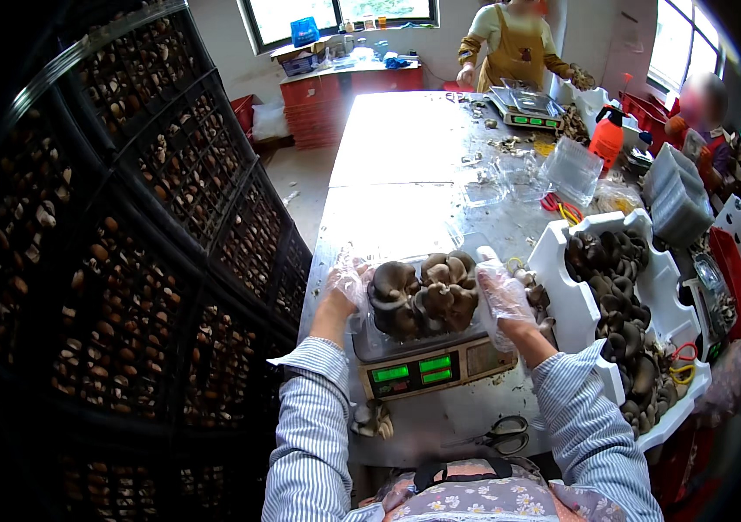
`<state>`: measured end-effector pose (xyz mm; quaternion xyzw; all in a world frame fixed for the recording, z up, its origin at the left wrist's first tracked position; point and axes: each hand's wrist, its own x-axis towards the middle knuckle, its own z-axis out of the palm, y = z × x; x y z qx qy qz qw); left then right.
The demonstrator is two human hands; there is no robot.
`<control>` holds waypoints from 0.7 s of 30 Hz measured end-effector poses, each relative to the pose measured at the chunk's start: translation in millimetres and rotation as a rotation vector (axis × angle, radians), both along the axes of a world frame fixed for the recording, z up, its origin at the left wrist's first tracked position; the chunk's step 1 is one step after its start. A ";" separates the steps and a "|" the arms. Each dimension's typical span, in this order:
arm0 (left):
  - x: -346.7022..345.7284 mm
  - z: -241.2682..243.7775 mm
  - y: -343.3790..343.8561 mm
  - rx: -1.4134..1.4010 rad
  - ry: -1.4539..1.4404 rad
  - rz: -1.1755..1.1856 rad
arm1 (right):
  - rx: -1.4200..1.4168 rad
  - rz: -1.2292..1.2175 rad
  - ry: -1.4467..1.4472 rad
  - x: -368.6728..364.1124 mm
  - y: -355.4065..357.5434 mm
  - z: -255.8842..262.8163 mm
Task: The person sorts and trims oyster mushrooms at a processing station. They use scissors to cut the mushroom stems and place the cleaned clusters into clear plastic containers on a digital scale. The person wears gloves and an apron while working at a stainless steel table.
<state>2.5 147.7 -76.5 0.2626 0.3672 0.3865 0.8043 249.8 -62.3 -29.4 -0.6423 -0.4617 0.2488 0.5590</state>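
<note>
A clear plastic tray (370, 324) of grey-brown oyster mushrooms (445, 297) rests on the platform of a digital scale (488, 357), whose green displays are lit. In a thin clear plastic glove, my left hand (349, 284) holds the tray's left side. On the opposite side is my right hand (504, 293), gloved likewise and gripping the right edge. The trays' far rim is partly lost in glare. A small mushroom cluster (372, 419) lies in front of the scale, and black-handled scissors (498, 436) lie near the table's front edge.
A white foam box (556, 277) of oyster mushrooms stands to the right. Stacked black crates (204, 261) rise at left. Clear containers (573, 169), red-handled scissors (559, 207) and an orange spray bottle (607, 138) are farther back. One person (514, 52) works at the far end, another (703, 130) at right.
</note>
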 end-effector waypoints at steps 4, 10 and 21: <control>-7.6 -56.1 21.4 0.313 0.076 -0.131 | -0.195 0.146 -0.311 -42.4 17.5 39.0; 6.3 -49.9 4.8 0.333 -0.213 -0.011 | -0.074 0.187 -0.015 -20.2 32.3 19.4; -15.8 80.9 -82.7 1.074 0.468 -0.001 | -0.142 -0.057 0.570 -20.4 14.2 18.2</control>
